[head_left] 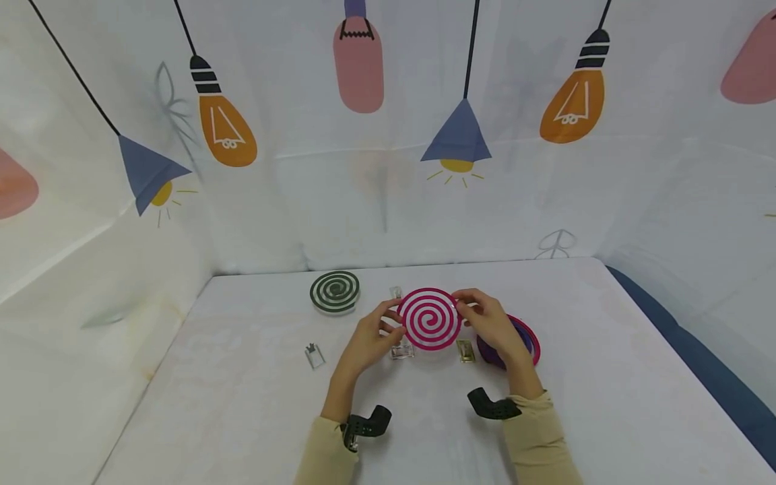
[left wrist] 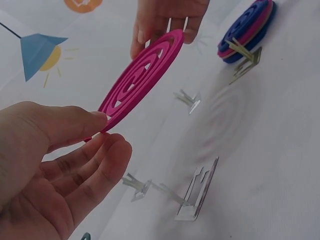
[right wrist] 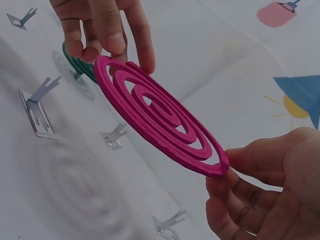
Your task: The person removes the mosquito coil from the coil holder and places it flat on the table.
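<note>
A pink spiral mosquito coil (head_left: pixel 430 320) is held up above the table between two hands. My left hand (head_left: pixel 372 338) pinches its left edge, with thumb on top and fingers below in the left wrist view. At the opposite edge my right hand (head_left: pixel 490 325) pinches the coil between thumb and fingers. Beneath it, a silver metal coil stand (head_left: pixel 402 351) with a raised prong sits on the table, and another stand (head_left: pixel 396 292) is behind. The coil's shadow falls on the tabletop in both wrist views.
A dark green coil (head_left: pixel 335 292) rests on a stand at the back left. One silver stand (head_left: pixel 314 356) lies at left; a gold-coloured stand (head_left: pixel 465 351) is right of centre. Beside my right wrist is a stack of blue and pink coils (head_left: pixel 533 340). A printed curtain (head_left: pixel 339 202) hangs behind.
</note>
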The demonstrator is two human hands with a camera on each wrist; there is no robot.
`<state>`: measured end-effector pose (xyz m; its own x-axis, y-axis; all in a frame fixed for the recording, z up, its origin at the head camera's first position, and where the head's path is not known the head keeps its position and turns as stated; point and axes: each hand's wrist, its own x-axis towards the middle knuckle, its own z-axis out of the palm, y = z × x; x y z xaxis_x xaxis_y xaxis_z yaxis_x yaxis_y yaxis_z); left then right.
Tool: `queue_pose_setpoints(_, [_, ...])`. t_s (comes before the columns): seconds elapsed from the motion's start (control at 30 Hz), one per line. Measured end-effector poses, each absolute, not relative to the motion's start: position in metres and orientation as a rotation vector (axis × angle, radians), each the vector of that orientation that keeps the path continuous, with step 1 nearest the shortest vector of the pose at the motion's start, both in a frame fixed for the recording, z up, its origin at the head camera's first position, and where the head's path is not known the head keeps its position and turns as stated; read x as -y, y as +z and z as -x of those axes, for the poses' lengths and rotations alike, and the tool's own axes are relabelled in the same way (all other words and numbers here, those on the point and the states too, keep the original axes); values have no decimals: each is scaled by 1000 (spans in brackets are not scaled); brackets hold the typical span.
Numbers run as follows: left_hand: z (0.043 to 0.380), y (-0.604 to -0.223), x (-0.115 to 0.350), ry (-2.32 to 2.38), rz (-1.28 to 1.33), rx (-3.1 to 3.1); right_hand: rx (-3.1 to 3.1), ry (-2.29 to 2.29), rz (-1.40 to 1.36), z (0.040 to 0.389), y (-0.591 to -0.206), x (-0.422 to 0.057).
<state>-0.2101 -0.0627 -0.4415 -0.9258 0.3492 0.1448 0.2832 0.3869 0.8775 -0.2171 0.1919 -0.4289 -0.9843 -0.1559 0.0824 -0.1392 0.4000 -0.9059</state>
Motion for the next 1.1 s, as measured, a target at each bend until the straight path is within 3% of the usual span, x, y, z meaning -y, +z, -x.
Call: queue_pose_setpoints(1.1, [211,-438,19,1691,-586,-2446,-2653,-1673,135,211,-426,-237])
